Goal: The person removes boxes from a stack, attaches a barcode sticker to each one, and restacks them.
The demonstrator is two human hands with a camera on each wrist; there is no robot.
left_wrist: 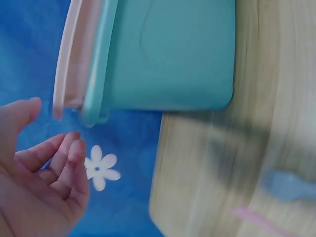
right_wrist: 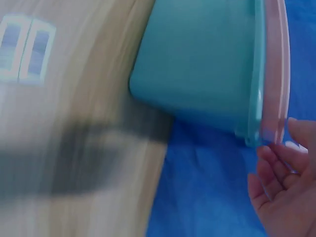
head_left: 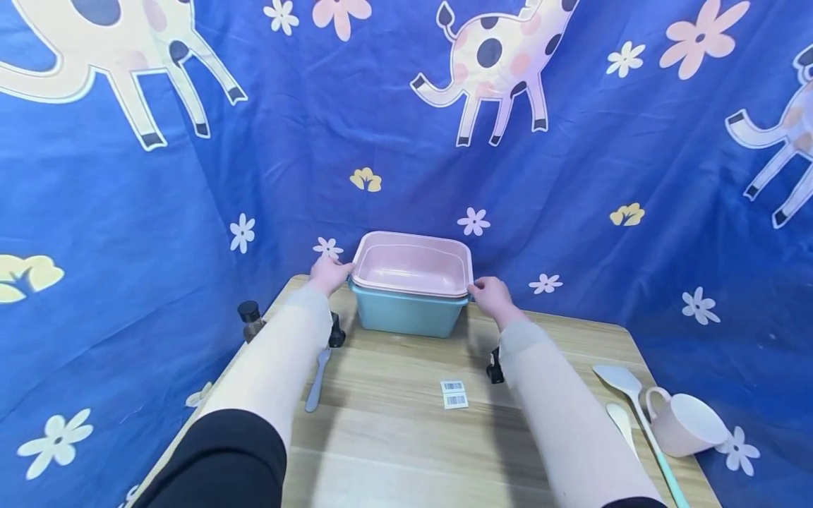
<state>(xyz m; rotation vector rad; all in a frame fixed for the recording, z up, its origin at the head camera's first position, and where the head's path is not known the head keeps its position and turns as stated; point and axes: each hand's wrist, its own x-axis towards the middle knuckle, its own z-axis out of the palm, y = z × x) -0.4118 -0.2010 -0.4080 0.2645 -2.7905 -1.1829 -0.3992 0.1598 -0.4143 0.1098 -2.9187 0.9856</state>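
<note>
A pink rectangular basin [head_left: 413, 262] sits nested in the top of a teal basin [head_left: 406, 314] at the table's far edge. At the pink basin's left end is my left hand [head_left: 330, 274]. In the left wrist view, its thumb and fingers stand apart around the rim's corner, with a gap to the pink rim [left_wrist: 63, 69]. My right hand [head_left: 492, 296] is at the opposite end. The right wrist view has its thumb beside the pink rim [right_wrist: 277, 74] and its fingertips beneath the corner, pinching it.
On the wooden table [head_left: 394, 437], a blue-grey fork [head_left: 316, 384] and a dark-capped bottle [head_left: 250, 319] lie left. A barcode label [head_left: 454, 395] is central. At right are a turner [head_left: 619, 379], a white spoon [head_left: 621, 423] and a pink mug [head_left: 686, 425]. Blue cloth [head_left: 381, 92] hangs around.
</note>
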